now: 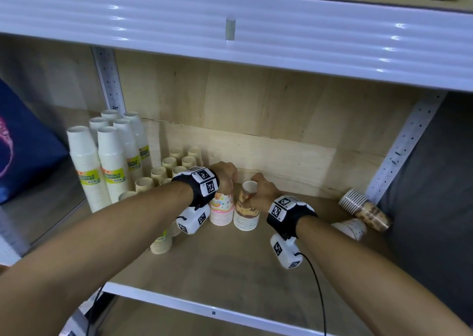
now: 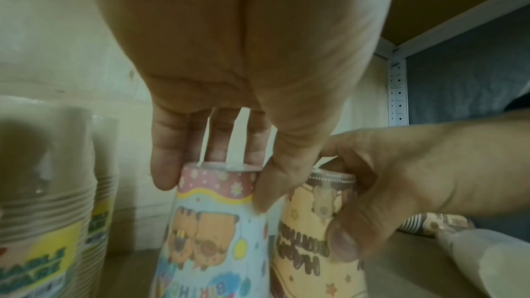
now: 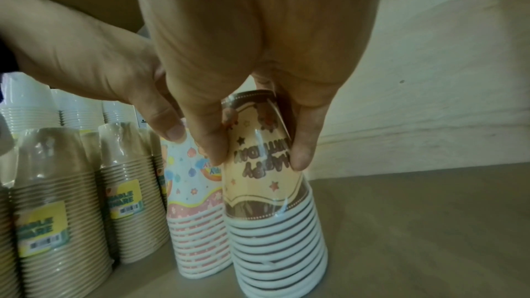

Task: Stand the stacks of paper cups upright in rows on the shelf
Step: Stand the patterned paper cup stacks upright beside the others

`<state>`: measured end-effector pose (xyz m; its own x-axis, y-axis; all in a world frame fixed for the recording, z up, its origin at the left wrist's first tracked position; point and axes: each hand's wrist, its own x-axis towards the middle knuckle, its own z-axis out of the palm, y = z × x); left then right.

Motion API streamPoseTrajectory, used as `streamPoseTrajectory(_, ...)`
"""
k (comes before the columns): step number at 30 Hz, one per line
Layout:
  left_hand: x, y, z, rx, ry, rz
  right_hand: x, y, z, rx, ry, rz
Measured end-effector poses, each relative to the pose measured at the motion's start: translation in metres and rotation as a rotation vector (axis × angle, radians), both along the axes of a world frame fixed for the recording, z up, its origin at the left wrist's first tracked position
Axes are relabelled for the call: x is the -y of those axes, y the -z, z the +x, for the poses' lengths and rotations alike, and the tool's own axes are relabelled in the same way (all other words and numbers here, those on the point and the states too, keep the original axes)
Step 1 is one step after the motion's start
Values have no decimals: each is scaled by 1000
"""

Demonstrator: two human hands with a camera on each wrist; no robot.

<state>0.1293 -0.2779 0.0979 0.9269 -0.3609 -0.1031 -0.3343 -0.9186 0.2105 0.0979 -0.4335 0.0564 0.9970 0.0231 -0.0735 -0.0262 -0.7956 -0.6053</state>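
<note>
Two wrapped printed cup stacks stand upside down, side by side, mid-shelf. My left hand point(image 1: 225, 174) grips the top of the pink-and-blue birthday stack point(image 1: 221, 209), thumb and fingers around its base end point(image 2: 218, 180). My right hand point(image 1: 261, 190) grips the brown-and-orange birthday stack point(image 1: 246, 213) near its top point(image 3: 263, 142). The two stacks touch each other point(image 3: 226, 189). Two more printed stacks lie on their sides at the right: a brown one point(image 1: 366, 209) and a pale one point(image 1: 350, 228).
Tall white cup stacks point(image 1: 102, 161) stand at the back left, with rows of shorter kraft stacks point(image 1: 169, 172) beside them. A small beige stack point(image 1: 161, 243) stands under my left forearm. The wooden shelf board point(image 1: 230, 266) has a white front edge; a metal upright point(image 1: 399, 151) is at the right.
</note>
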Motion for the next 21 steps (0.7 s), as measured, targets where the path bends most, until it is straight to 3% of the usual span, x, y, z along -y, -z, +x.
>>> streamPoseTrajectory(7, -16, -8, 0, -110, -24, 10, -15, 5, 8, 26, -22, 3)
streamPoseTrajectory(15, -17, -7, 0, -59, -19, 30, -14, 6, 10, -10, -44, -6)
streamPoseTrajectory(21, -4, -22, 10, -29, 15, 22, 19, -14, 1, -12, -31, -25)
